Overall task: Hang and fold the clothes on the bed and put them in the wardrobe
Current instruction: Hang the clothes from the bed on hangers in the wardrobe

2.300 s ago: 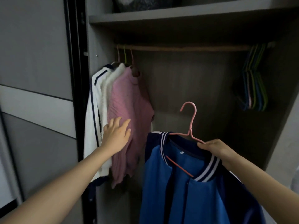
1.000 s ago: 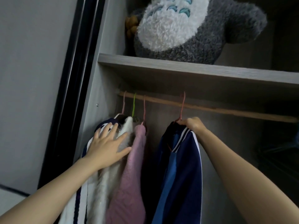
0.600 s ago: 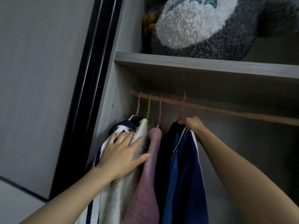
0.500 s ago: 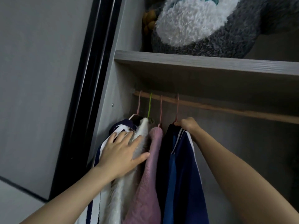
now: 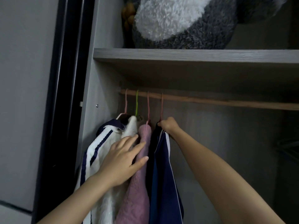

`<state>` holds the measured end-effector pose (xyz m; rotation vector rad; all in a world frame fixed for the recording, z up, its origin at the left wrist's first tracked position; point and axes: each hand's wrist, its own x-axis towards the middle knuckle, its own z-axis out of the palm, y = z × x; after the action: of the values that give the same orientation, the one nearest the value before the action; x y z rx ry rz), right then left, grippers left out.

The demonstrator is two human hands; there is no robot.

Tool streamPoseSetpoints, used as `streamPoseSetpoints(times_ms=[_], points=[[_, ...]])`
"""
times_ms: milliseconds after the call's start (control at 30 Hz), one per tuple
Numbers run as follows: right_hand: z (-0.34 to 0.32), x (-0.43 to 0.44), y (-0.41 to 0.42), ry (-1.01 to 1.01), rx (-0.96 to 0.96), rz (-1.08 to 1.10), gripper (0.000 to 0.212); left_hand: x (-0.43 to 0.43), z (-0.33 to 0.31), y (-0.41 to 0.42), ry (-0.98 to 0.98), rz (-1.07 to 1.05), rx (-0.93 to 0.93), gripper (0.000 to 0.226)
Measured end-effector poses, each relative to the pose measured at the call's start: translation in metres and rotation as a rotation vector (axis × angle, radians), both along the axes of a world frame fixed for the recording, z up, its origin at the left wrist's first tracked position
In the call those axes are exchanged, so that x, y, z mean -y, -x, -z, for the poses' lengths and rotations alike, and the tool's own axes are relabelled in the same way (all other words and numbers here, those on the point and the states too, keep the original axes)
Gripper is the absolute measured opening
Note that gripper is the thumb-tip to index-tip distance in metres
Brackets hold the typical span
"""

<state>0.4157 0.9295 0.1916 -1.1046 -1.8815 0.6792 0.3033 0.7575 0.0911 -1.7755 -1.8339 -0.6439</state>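
1. A couple of seconds ago the blue jacket (image 5: 163, 175) was held below the rail (image 5: 210, 101). Now its pink hanger (image 5: 162, 105) is hooked over the rail, and it has slid closer to the pink sweater (image 5: 139, 183).
2. The right hand (image 5: 169, 126) has its fingers curled tight round the base of that hanger, just at the jacket's collar.
3. The left hand (image 5: 123, 160) is flat with straight, spread fingers, pressing on the fluffy white garment (image 5: 130, 128) and the pink sweater; it grips nothing.
4. The jacket hangs inside the wardrobe, rightmost of four garments, just beside the pink sweater.
5. Leftmost hangs a white jacket with navy stripes (image 5: 97, 146), against the wardrobe's side wall (image 5: 100, 78).
6. A green hanger hook (image 5: 137, 101) stands on the rail between pink ones.
7. Above the rail, a shelf (image 5: 194, 55) carries a grey and white plush toy (image 5: 178, 21).
8. A black door track (image 5: 64, 94) runs down the left.
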Motion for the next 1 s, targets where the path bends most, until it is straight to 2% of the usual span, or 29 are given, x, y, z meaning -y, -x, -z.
streamPoseSetpoints(times_ms=[133,233,300,367,433,467,533,633,833,933,1000], points=[[-0.003,0.002,-0.008,0.013,0.083,0.033,0.058,0.002,0.004,-0.006,-0.049,-0.016,0.011,0.111],[-0.001,0.009,-0.021,0.036,0.097,-0.018,0.068,0.005,0.002,-0.017,-0.099,0.022,0.036,0.11],[0.0,0.012,-0.04,0.055,0.096,-0.01,0.07,0.007,-0.001,-0.031,-0.128,0.068,0.05,0.095],[-0.001,0.01,-0.065,0.049,0.065,0.028,0.067,0.008,-0.006,-0.048,-0.148,0.119,0.05,0.085],[-0.003,0.008,-0.099,-0.021,0.054,0.106,0.053,0.009,-0.013,-0.069,-0.156,0.167,0.017,0.078],[-0.004,0.005,-0.118,-0.083,0.079,0.169,0.044,0.009,-0.015,-0.079,-0.179,0.185,-0.02,0.071],[-0.005,0.007,-0.158,-0.199,0.18,0.343,0.04,0.005,-0.019,-0.1,-0.294,0.215,-0.092,0.056],[-0.002,0.022,-0.222,-0.301,0.291,0.58,0.03,-0.003,-0.023,-0.138,-0.415,0.3,-0.091,0.046],[0.012,0.061,-0.334,-0.466,0.642,0.92,0.032,-0.027,-0.018,-0.203,-0.318,0.424,-0.041,0.052],[0.022,0.076,-0.379,-0.451,0.78,1.027,0.03,-0.046,-0.008,-0.225,-0.177,0.439,0.029,0.071],[0.033,0.086,-0.4,-0.385,0.843,1.064,0.034,-0.062,0.004,-0.238,-0.099,0.417,0.027,0.071]])
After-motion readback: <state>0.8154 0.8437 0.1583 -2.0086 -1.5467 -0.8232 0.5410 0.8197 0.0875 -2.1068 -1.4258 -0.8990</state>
